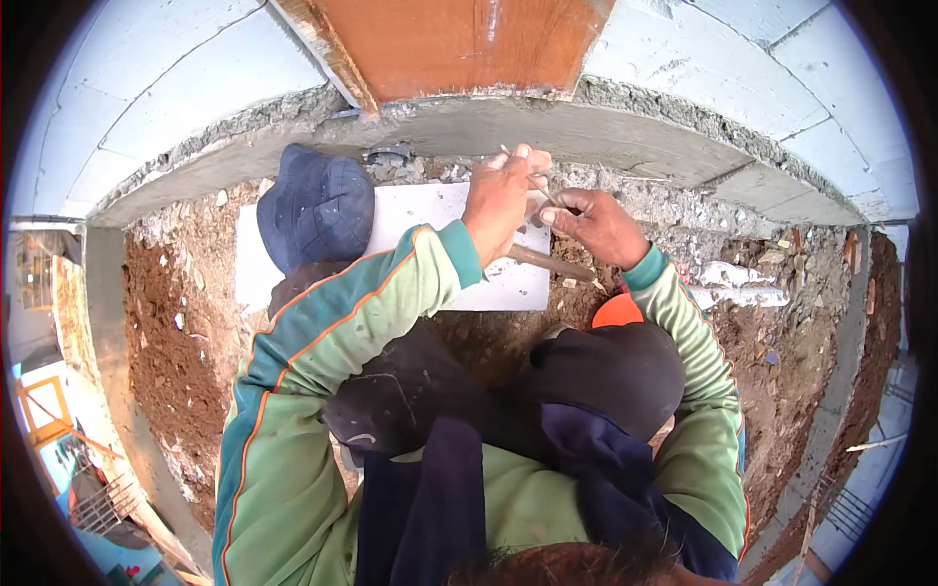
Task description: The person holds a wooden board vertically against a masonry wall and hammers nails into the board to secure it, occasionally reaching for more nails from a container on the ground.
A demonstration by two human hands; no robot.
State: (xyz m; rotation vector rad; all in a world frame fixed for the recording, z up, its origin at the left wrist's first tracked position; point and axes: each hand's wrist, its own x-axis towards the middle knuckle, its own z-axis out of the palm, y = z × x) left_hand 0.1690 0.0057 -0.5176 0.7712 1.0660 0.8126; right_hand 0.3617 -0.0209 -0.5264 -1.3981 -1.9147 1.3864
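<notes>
Green sleeves (322, 332) carry teal bands edged with thin orange piping, a dark navy cap (318, 207) lies on a white slab (430, 244), the soil (186, 322) is reddish brown, the wall blocks (166, 88) are pale grey-white, and the wooden panel (449, 44) is orange-brown.

A dark blue cap (316, 207) lies on the left end of a white tile (440, 244) set on reddish-brown soil (176, 352). Behind it runs a rough grey concrete ledge (547, 132), with an orange-brown wooden board (459, 44) and pale blocks (166, 88) above
</notes>
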